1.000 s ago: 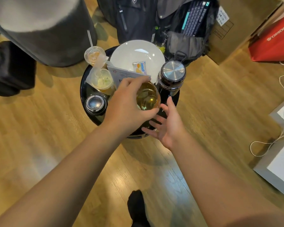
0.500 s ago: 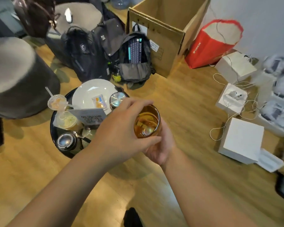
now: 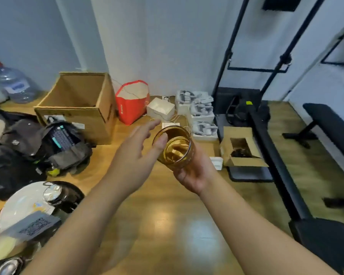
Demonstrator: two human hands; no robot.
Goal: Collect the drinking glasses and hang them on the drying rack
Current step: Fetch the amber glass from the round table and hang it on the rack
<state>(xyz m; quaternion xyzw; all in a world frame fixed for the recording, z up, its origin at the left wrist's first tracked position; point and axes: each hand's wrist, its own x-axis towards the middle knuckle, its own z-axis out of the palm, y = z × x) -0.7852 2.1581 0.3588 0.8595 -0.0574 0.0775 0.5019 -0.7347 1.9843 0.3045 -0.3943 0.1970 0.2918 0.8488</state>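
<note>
My right hand (image 3: 195,171) cups the amber glass (image 3: 174,147) from below, fingers wrapped round its base and lower wall; my left hand (image 3: 133,155) is spread open, only its thumb tip resting at the rim. Taking the glass as the landmark: the wooden floor (image 3: 167,225) lies far beneath it, the open cardboard box (image 3: 77,104) stands behind and to its left, the red bag (image 3: 133,102) behind it, and the round table (image 3: 72,195) with the white plate (image 3: 22,203) sits below and well left. I judge the glass rigid, smooth, breakable and fairly light; it tilts mouth toward me. I cannot tell whether it holds liquid. The wall just under the rim seems the surest hold. No drying rack is identifiable.
</note>
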